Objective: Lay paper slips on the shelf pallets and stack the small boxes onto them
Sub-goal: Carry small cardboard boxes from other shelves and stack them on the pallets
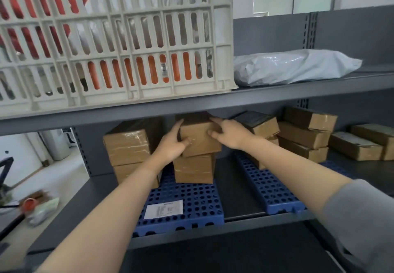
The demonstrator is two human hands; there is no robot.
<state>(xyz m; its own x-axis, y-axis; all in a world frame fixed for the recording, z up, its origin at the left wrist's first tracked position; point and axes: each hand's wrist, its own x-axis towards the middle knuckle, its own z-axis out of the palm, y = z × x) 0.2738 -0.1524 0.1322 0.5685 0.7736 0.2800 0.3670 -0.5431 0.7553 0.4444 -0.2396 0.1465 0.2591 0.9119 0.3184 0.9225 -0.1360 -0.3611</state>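
Two hands on the top box [200, 138] of a two-high stack, left pallet [191, 200].

One paper slip [163, 208] is seen lying flat at the pallet's front edge, presumably kept forward so that it can be read once boxes are stacked behind it. Further in, the top box is gripped from both sides by the left hand [170, 144] and the right hand [230, 136], with fingers [178, 128] wrapped round its edges and thumbs pressed on the front face. The two-sided hold is judged to serve for squaring it on the lower box [194, 169]. Counted: two blue pallets, the right pallet [270, 191] set apart across bare shelf; two boxes in the centre stack; two in the left stack [128, 144] just beside it; at least seven boxes [304, 134] to the right, some hidden. On the upper shelf, one white crate [115, 38] and one grey bag [294, 65] are noted.
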